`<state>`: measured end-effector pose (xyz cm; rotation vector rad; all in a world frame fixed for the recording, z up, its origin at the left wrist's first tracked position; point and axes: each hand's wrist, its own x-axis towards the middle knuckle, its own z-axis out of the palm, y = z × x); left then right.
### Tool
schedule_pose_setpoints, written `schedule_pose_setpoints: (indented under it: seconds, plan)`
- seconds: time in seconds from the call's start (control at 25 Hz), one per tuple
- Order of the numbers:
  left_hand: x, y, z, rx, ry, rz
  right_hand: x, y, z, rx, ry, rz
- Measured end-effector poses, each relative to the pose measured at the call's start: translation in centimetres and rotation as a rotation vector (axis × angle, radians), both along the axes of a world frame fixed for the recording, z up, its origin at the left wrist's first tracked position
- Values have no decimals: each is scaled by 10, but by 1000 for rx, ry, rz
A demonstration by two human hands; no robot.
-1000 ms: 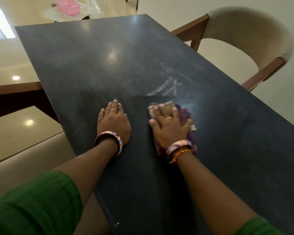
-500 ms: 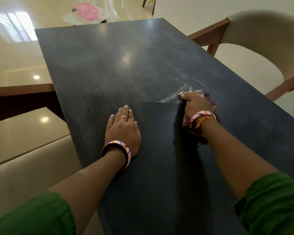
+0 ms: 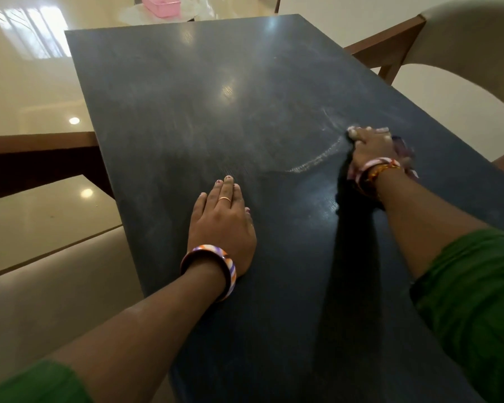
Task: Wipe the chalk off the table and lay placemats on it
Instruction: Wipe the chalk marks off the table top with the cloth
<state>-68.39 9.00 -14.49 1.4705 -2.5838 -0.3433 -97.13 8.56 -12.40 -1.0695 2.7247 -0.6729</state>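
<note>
A long dark table (image 3: 186, 112) fills the middle of the head view. My right hand (image 3: 371, 145) presses a purple-and-white cloth (image 3: 402, 146) flat on the table near its right edge; most of the cloth is hidden under the hand. A curved smear of white chalk (image 3: 312, 162) runs left from the cloth, with fainter streaks above it. My left hand (image 3: 223, 225) lies palm down on the table with its fingers together, holding nothing. No placemats are in view.
A cream chair (image 3: 463, 50) with a brown wooden frame stands at the table's right side. A wooden bench (image 3: 38, 141) runs along the left. A pink tray (image 3: 160, 1) sits on a surface beyond the table's far end.
My right hand has slid the cloth away from me and to the right, over the chalk marks, leaving a smeared arc. My left hand has stayed flat on the table.
</note>
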Motion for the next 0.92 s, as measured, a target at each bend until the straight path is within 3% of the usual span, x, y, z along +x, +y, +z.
schedule_pose_setpoints:
  seconds: [0.2, 0.28, 0.32, 0.48, 0.56, 0.68, 0.76, 0.84, 0.92]
  plan:
    - [0, 1, 5, 14, -12, -2, 122, 33, -8, 22, 70, 487]
    - [0, 2, 6, 19, -17, -8, 118, 56, -3, -54, 123, 578]
    - [0, 2, 5, 18, -13, -7, 96, 56, 1, -96, 131, 539]
    - [0, 2, 3, 13, -2, 6, 9, 16, 17, 36, 12, -31]
    - [0, 2, 3, 13, -1, 9, 38, 13, 11, 42, 81, 79]
    - [0, 0, 4, 15, -4, 0, 114, 49, -3, -40, 59, 446]
    - [0, 2, 6, 21, -16, -4, 116, 68, -12, -31, 91, 632]
    - [2, 4, 6, 24, -7, 3, 70, 56, -14, -92, 117, 551]
    - [1, 2, 4, 14, 9, 7, 14, 24, -15, -40, 102, 161]
